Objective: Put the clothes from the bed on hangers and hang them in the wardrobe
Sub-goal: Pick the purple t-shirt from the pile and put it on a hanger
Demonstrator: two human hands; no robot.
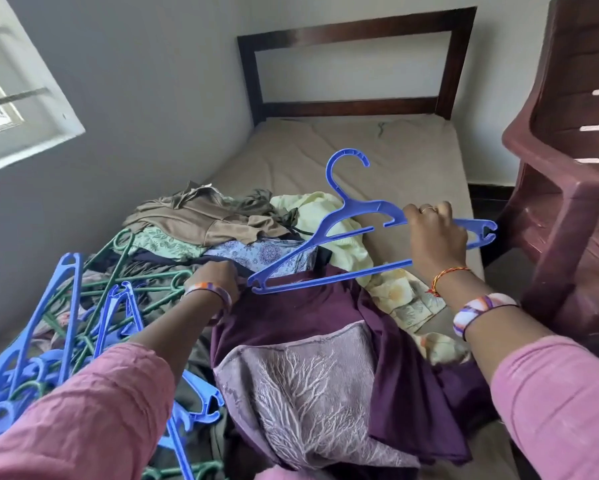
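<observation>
While the purple garment (312, 313) lies at lower centre of the bed (412, 161), the left hand (218, 277) pinches its top edge; the right hand (436, 237) grips a blue hanger (357, 216) above; heaped clothes (222, 220) lie beyond.

Pink crinkled sleeves (94, 407), multicoloured bangle on each wrist (478, 311), red-orange thread bracelet (445, 277), ring on finger (428, 209)

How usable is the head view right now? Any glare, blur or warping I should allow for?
Head view: soft daylight from the window at the left, blown out white; no hard shadows on the bed. Wide-angle warping bends the wall and the chair at the edges. The right hand, the blue hanger it holds and the purple garment are sharp; the sleeves nearest the lens look slightly soft.
</observation>
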